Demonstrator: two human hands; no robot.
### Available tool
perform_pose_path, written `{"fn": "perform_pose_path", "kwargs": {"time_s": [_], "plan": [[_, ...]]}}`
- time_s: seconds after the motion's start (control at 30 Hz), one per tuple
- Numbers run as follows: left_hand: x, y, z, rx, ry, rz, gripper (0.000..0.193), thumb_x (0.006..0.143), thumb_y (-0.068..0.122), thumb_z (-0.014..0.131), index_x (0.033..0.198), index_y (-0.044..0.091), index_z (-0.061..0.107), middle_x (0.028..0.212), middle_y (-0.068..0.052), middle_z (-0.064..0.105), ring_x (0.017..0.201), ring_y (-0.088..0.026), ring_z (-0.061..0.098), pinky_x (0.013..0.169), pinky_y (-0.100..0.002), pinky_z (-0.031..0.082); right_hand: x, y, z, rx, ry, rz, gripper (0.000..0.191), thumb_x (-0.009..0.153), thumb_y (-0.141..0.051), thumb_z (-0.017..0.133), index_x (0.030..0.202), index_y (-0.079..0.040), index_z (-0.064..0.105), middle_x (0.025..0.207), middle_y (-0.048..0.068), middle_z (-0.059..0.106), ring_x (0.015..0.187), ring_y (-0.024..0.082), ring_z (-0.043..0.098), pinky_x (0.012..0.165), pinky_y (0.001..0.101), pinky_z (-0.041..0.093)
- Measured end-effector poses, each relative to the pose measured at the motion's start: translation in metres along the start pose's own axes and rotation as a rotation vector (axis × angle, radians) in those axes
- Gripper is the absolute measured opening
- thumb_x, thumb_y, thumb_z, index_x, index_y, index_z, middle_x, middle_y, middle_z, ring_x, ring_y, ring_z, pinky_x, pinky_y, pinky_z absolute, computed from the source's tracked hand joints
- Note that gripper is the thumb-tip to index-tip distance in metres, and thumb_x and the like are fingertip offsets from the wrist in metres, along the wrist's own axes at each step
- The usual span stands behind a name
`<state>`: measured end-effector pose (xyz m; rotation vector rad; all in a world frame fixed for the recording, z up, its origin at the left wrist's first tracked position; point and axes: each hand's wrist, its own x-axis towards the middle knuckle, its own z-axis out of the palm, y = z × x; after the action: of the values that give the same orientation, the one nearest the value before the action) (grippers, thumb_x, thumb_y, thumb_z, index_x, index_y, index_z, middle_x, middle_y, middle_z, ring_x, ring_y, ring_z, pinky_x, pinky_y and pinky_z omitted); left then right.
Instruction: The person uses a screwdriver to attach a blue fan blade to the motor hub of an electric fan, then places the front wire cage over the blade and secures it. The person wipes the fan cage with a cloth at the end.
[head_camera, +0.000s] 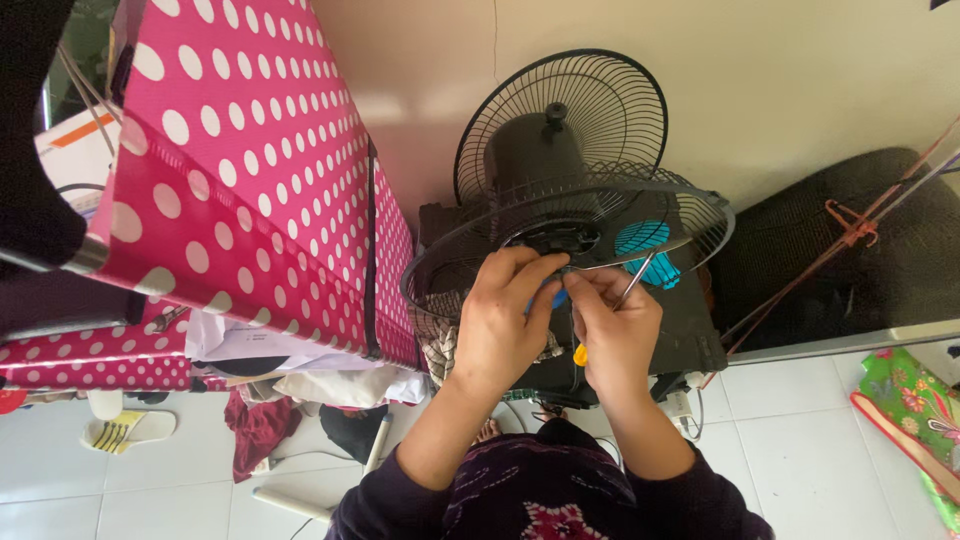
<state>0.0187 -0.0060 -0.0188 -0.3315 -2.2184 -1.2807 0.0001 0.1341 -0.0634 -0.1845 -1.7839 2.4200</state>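
A pink fabric wardrobe (250, 170) with white dots stands at far left, clothes (260, 425) heaped on the tiled floor (800, 440) below. Beside it, the left hand (500, 320) curls its grip around a small blue part (556, 297) at the hub of the black fan (565, 190). Touching it, the right hand (615, 325) pinches a screwdriver (622, 300), yellow handle low, shaft rising toward the wire guard (690, 215). A dark woven cushion (840, 250) lies rightmost.

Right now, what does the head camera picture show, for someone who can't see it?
Two hands, left hand and right hand, work at the middle of a black fan with wire guards; the right holds a screwdriver. A pink polka-dot cover stands beside it.
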Motion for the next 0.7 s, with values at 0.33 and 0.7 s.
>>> {"fn": "perform_pose_path", "kwargs": {"time_s": [0.33, 0.7], "plan": [[0.003, 0.003, 0.002, 0.004, -0.021, -0.025, 0.027, 0.088, 0.003, 0.069, 0.114, 0.006, 0.07, 0.109, -0.012, 0.064, 0.102, -0.033, 0.065, 0.085, -0.042, 0.055, -0.003, 0.0, 0.002, -0.02, -0.011, -0.083, 0.008, 0.093, 0.0, 0.072, 0.099, 0.005, 0.069, 0.074, 0.003, 0.065, 0.047, 0.002, 0.045, 0.039, 0.0197, 0.029], [0.01, 0.002, 0.0, 0.043, -0.026, -0.024, 0.019, 0.087, 0.008, 0.074, 0.106, 0.008, 0.071, 0.104, -0.009, 0.067, 0.096, -0.031, 0.068, 0.079, -0.04, 0.056, 0.007, 0.0, -0.008, 0.103, -0.025, 0.075, 0.01, 0.088, -0.001, 0.076, 0.091, 0.0, 0.066, 0.073, 0.003, 0.065, 0.047, 0.005, 0.047, 0.039, 0.0202, 0.03]]}}
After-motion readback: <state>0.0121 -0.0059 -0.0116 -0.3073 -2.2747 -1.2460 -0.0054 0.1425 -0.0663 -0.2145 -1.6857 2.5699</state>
